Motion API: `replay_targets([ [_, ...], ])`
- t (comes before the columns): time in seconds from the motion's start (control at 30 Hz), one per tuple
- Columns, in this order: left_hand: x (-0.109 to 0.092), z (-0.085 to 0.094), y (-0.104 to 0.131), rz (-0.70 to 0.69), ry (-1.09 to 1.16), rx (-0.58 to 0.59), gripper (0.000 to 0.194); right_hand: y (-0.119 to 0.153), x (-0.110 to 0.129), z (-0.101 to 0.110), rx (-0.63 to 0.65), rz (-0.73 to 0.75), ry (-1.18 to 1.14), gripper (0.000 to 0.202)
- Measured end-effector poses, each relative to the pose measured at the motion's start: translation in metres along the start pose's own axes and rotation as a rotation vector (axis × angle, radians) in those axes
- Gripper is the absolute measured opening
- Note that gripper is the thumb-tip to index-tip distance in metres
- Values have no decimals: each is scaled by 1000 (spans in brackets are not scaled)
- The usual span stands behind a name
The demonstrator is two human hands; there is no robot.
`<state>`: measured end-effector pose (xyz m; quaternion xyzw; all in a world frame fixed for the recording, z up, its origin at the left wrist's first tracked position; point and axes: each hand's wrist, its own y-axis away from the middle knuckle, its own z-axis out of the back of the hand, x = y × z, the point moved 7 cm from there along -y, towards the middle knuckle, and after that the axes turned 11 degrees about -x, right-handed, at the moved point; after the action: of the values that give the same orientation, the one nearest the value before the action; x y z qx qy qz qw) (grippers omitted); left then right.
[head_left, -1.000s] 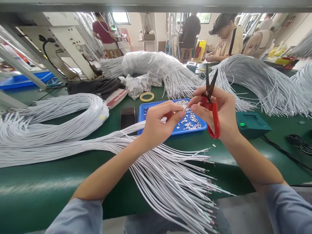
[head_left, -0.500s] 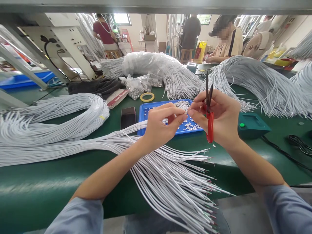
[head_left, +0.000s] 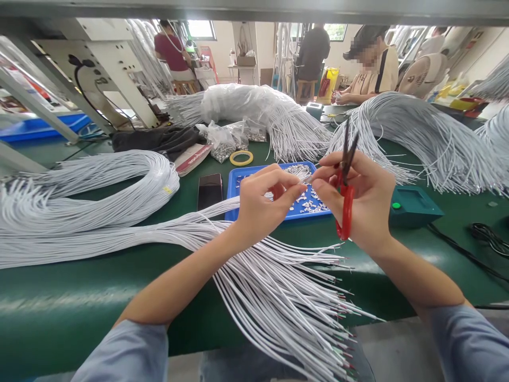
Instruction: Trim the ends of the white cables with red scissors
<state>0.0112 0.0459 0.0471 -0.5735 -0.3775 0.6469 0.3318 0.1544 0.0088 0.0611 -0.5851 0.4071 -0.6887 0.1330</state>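
My left hand [head_left: 262, 201] is closed in a pinch over the blue tray [head_left: 231, 193], on the end of a white cable [head_left: 228, 206] that reaches it from the left. The cable's tip is too small to make out. Red-handled scissors [head_left: 347, 212] hang in my right hand [head_left: 368, 199], blades pointing up. That hand's thumb and forefinger almost meet the left fingertips; whether they also grip the cable tip, I cannot tell. Small metal pieces [head_left: 312, 204] lie in the tray. Below my left forearm, a bundle of white cables [head_left: 274, 286] fans out, coloured wire ends to the right.
A phone [head_left: 210, 191], a yellow tape roll [head_left: 240, 157] and bags of metal parts [head_left: 222, 148] lie left of and behind the tray. Coiled cables [head_left: 131, 196] stand left, more bundles [head_left: 413, 127] behind. To the right is a green box [head_left: 415, 204]. Co-workers sit beyond.
My right hand has shifted slightly right, and the scissors have tilted right with their blades a little further apart. My left hand stays nearly where it was, still pinching.
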Motion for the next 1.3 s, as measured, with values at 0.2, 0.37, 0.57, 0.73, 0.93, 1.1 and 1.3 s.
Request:
replay_targets([
  [0.2,0,-10,2,35,13,192,22,-10,-9,-3,52,37,-100,18],
  [0.37,1,-12,4,55,28,235,25,-8,-15,-7,99,11,-115,16],
  [0.57,-1,-12,2,57,46,207,22,-8,-16,-7,92,-25,-88,17],
  [0.73,1,-7,1,15,19,96,17,-8,-15,-7,94,-33,-75,18],
  [0.93,4,-2,2,-14,-42,5,17,-5,-13,-7,93,-72,-107,21],
  [1.1,6,0,-2,58,-41,9,21,-15,-18,-1,35,-33,-121,21],
  [1.3,-20,-35,24,138,197,689,14,-41,-126,-3,152,-401,361,25],
])
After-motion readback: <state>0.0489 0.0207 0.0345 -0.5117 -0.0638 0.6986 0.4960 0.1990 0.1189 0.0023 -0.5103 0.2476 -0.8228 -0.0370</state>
